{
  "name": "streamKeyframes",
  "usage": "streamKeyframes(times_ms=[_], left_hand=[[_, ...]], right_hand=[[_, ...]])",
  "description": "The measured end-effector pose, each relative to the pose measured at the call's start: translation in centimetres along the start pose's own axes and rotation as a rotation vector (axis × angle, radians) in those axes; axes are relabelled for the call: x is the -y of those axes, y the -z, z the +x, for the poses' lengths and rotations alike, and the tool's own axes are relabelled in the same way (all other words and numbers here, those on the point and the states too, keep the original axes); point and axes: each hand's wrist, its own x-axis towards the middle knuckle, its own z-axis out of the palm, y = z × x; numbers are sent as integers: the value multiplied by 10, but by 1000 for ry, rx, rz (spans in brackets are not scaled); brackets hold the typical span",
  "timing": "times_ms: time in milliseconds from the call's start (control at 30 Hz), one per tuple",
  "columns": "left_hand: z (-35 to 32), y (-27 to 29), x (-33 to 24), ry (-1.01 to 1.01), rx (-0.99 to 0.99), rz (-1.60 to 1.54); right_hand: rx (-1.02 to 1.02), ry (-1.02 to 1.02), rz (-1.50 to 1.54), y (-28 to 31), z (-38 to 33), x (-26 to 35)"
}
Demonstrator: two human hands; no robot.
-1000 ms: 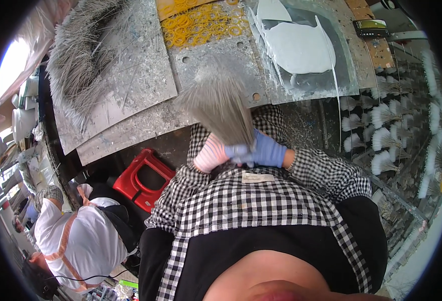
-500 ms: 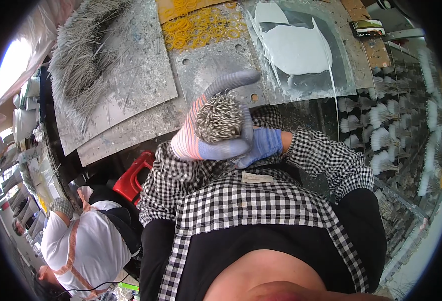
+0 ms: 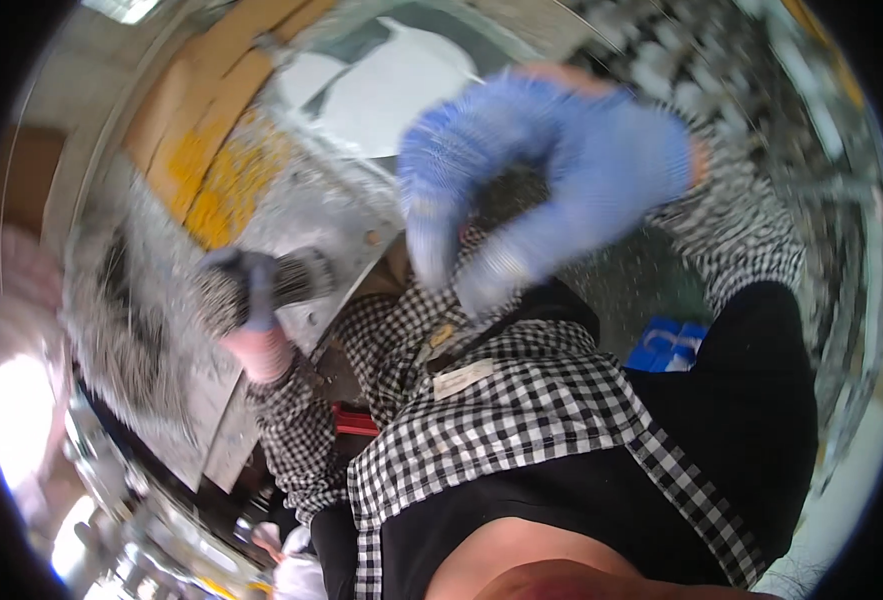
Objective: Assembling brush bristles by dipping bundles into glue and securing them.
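Observation:
My left hand (image 3: 255, 290), in a striped grey and pink glove, is closed around a thick bundle of thin grey stems (image 3: 223, 303). The bundle's brushy part sticks out to the right of the fist, over the worktable. My right hand (image 3: 561, 180), in a blue knit glove, is raised in front of me and blurred by motion. Its fingers and thumb curve into a wide C with a gap between the tips, and no object shows in them. Yellow rubber rings (image 3: 223, 185) lie on the table beyond my left hand. White paste (image 3: 396, 85) is spread on a dark sheet farther back.
A pile of loose grey wire-stemmed tufts (image 3: 126, 330) covers the left of the table. White-tipped brushes (image 3: 661, 70) hang in rows at the far right. A blue object (image 3: 666, 345) lies below my right arm. Something red (image 3: 355, 420) is under the table edge.
The hands have come apart. My left hand moved left over the table with the bundle; my right rose and let go of it. The view has turned, tilting the table.

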Motion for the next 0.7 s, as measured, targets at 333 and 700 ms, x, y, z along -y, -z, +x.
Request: streamKeyframes(times_ms=[333,700], left_hand=[[26,9,19,-43,25,247],[34,-23,11,-154,55,419]], right_hand=[[-223,-413,-374,22,-158,-3],[-408,-875,-615,39,-294,-130]])
